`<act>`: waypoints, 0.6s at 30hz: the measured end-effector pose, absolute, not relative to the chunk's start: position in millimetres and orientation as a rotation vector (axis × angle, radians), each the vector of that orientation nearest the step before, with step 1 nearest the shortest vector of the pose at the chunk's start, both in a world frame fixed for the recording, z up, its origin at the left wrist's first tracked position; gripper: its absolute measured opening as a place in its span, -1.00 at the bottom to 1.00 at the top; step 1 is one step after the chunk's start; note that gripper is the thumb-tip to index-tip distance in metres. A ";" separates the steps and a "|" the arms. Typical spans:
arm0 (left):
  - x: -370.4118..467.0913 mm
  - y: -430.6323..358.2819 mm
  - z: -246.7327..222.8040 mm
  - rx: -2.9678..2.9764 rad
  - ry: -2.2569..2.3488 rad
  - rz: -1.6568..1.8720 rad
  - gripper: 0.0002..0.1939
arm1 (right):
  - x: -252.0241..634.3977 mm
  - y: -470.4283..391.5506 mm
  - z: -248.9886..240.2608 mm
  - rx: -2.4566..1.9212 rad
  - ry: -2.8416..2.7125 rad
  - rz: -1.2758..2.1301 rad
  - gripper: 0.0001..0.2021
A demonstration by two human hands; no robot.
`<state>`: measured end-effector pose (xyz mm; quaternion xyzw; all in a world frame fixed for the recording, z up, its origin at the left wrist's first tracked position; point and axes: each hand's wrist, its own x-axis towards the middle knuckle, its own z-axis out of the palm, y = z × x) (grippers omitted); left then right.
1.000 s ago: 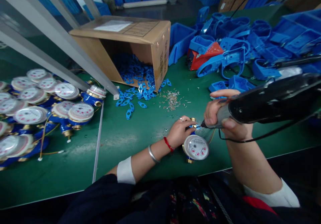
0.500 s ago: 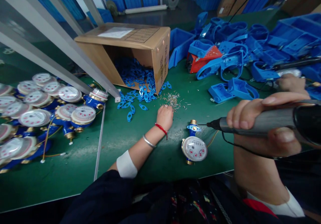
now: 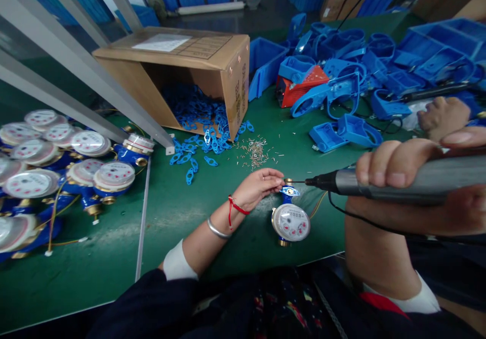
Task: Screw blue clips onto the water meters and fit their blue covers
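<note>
My right hand (image 3: 402, 177) is wrapped round a grey and black electric screwdriver (image 3: 421, 179). Its thin bit points left, with the tip at the fingertips of my left hand (image 3: 261, 184). Those fingers are pinched together above the brass end of a water meter; anything between them is too small to make out. The water meter (image 3: 291, 222) lies on the green table, with a white round dial and a blue body. A blue oval tag (image 3: 289, 191) sits across its neck. Behind my left hand is a pile of small screws (image 3: 256, 152).
A cardboard box (image 3: 237, 88) on its side spills blue oval tags (image 3: 212, 139). Several water meters (image 3: 114, 177) crowd the left, beside a grey metal post (image 3: 152, 131). Blue plastic housings (image 3: 349, 131) are heaped at back right, where another person's hand (image 3: 442, 116) shows.
My left hand has moved from the screw pile toward me and right, to the screwdriver tip. The bit still points left over the meter's upper end. The whole view has shifted slightly.
</note>
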<state>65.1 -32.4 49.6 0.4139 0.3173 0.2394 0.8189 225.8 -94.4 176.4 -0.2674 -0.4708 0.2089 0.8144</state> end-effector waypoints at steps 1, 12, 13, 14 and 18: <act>65.6 -35.0 51.7 0.804 0.662 0.487 -0.85 | 225.3 -94.7 177.4 -0.568 -0.996 0.448 -0.76; 65.2 -40.1 57.6 0.546 0.571 0.407 -0.91 | 228.6 -97.6 179.3 -0.589 -1.038 0.501 -0.76; 65.3 -40.8 57.6 0.534 0.562 0.404 -0.90 | 230.0 -98.4 179.2 -0.585 -1.058 0.521 -0.76; 65.3 -41.4 57.3 0.525 0.556 0.400 -0.89 | 231.4 -99.2 179.1 -0.574 -1.080 0.542 -0.75; 65.1 -42.9 55.5 0.560 0.565 0.376 -0.84 | 234.4 -101.4 179.2 -0.516 -1.148 0.599 -0.76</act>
